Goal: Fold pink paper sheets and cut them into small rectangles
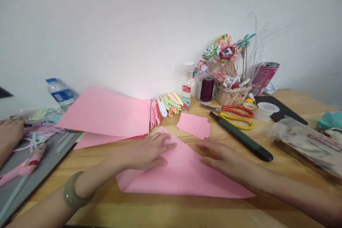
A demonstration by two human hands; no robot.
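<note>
A pink sheet of paper (176, 178) lies on the wooden table in front of me, folded over so that its long straight edge faces me and a point faces the wall. My left hand (149, 149), with a ring on it and a green bangle at the wrist, rests on the upper left of the sheet, fingers spread and loosely bent. Over the sheet's right slanting edge is my right hand (221, 155), thumb and fingers apart with nothing between them. Small pink paper rectangles (193, 125) lie just beyond the folded sheet.
Larger pink sheets (112, 112) lie at the left, beside folded paper strips (171, 105). To the right are a utility knife (245, 139), scissors (237, 111) and a plastic bag (307, 146). Another person's hand (10, 133) is near a pink glue gun (26, 165) at far left.
</note>
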